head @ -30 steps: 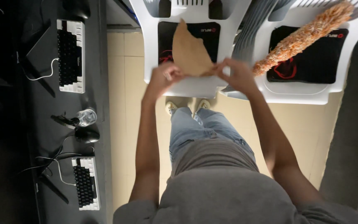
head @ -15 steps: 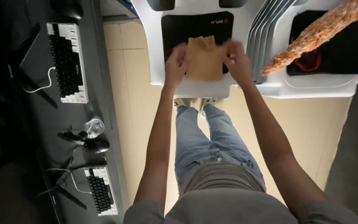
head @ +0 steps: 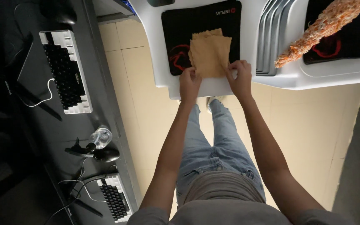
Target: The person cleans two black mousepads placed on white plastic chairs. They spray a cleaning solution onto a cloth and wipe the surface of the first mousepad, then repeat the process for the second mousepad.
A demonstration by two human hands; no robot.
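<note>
A tan cloth, folded into a rough rectangle, lies on a black mat on the seat of a white plastic chair. My left hand pinches the cloth's near left corner. My right hand pinches its near right corner. Both arms reach forward over my legs in blue jeans.
A second white chair at the right carries a black mat and an orange fluffy duster. A dark desk on the left bears two keyboards, a small clear bottle, a mouse and cables. The floor is beige tile.
The cloth was held up in the air and unfolded; now it lies folded on the mat. My hands have come down to its near corners, and the view has tilted downward.
</note>
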